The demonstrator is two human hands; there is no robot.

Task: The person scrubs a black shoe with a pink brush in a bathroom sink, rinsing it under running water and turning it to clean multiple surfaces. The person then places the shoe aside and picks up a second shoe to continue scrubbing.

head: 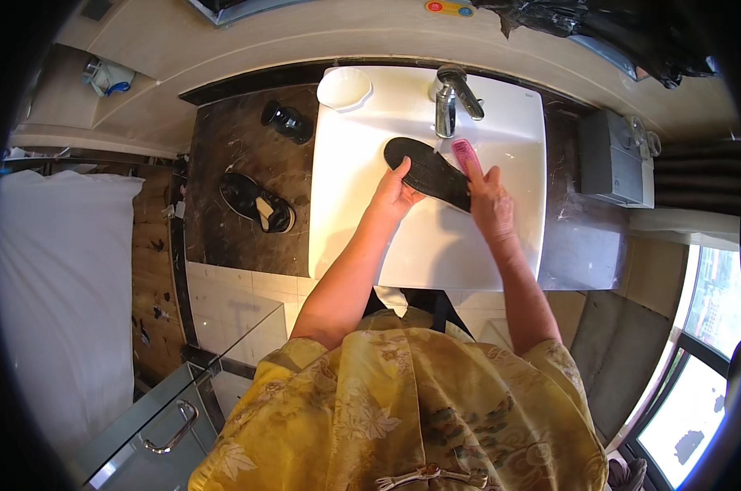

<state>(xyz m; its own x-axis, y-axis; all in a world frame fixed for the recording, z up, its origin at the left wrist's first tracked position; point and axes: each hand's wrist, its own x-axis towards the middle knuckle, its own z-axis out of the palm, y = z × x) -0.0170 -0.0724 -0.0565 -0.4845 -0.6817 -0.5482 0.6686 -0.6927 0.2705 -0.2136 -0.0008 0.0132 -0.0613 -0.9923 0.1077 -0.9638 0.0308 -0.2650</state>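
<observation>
My left hand (pixel 395 191) holds a black shoe (pixel 426 169) by its side over the white washbasin (pixel 346 239), with the dark sole turned up. In my right hand (pixel 492 199) is a pink brush (pixel 465 154), beside the shoe's right part; whether its bristles touch the sole I cannot tell. Behind the shoe stands the chrome faucet (pixel 446 113), and a thin stream of water seems to fall from it near the shoe's edge. Another black shoe (pixel 257 201), with a pale patch at its opening, rests on the dark stone counter (pixel 223 245) to the left.
A white dish (pixel 344 88) sits on the basin's back left corner. Near it on the counter is a dark bottle (pixel 286 121). Grey boxes (pixel 613 156) stand at the right. A glass door with a metal handle (pixel 173 428) is at lower left, and a window at far right.
</observation>
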